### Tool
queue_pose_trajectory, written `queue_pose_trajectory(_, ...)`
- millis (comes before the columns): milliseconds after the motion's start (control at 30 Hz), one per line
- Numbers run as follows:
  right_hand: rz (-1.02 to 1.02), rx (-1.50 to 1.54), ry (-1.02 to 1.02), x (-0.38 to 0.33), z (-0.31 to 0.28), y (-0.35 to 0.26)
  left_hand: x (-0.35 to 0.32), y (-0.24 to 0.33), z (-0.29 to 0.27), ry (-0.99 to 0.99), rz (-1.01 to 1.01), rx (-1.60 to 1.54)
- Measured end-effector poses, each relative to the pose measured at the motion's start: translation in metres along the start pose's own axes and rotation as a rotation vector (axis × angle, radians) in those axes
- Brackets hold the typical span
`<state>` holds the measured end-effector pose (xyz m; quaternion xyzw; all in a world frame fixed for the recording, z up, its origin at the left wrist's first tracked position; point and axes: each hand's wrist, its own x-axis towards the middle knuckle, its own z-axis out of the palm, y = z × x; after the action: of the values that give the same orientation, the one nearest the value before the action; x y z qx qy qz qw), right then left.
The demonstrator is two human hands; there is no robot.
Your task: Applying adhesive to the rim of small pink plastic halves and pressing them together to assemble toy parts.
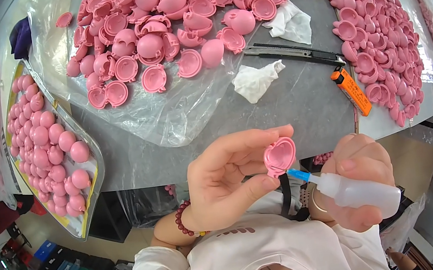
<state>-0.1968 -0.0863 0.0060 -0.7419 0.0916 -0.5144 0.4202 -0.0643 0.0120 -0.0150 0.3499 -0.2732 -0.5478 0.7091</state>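
Pink shell (279, 155), tray (98, 161) of balls (41, 135)

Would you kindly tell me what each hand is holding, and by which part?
The left hand holds a pink shell by its opposite outer edges; the right hand holds a squeeze bottle by its body.

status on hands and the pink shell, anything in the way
Left fingers holding pink half-shell. Right fingers around squeeze bottle, blue tip at shell's edge. Nothing seen between tip and shell.
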Motion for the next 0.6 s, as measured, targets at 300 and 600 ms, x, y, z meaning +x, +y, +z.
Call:
queue_pose_trajectory(300,0.005,0.013,0.003,0.000,-0.002,0.000,0.002,-0.001,0.001,-0.004,-0.003,0.004)
queue_pose_trajectory(600,0.227,0.122,0.181,0.002,-0.001,0.006,0.005,0.001,0.010,-0.049,-0.036,-0.162)
